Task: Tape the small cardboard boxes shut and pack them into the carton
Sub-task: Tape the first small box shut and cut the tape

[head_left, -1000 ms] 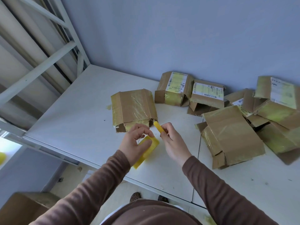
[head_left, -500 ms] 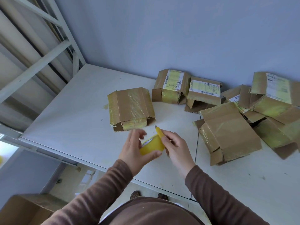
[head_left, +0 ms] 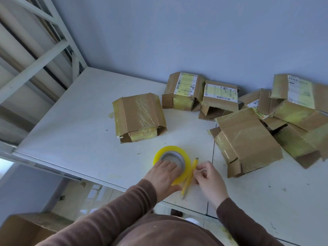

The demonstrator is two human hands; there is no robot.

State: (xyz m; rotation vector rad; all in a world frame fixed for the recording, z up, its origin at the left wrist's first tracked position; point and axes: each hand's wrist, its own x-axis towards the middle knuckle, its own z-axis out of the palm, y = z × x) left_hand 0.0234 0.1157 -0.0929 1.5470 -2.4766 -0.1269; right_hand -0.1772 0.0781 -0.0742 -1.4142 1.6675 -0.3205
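Right now the person is busy at the near edge of the table (head_left: 74, 121), and the step in hand looks like finding the loose end of the tape before any sealing starts. Their left hand (head_left: 164, 176) lies on the yellow tape roll (head_left: 171, 163), fingers fairly straight and pressing it flat against the tabletop. Their right hand (head_left: 208, 180) sits just beside the roll with fingertips drawn together at its rim; whether they are pinching the tape end or the yellow cutter (head_left: 189, 177) lying between the hands, I cannot tell from where I stand.

As for the boxes, one small cardboard box (head_left: 139, 117) lies alone toward the middle of the table, already wrapped in tape though its near end looks ragged. A pile of boxes (head_left: 248, 135) crowds the far right side against the wall (head_left: 177, 32), several with flaps gaping. The carton (head_left: 26, 229) stands on the floor below the table's near left corner, and nothing visible has gone into it.

Next, I'd judge, the tape end has to be peeled free and a length drawn out, then the lone box pulled closer so the strip can go across its open end
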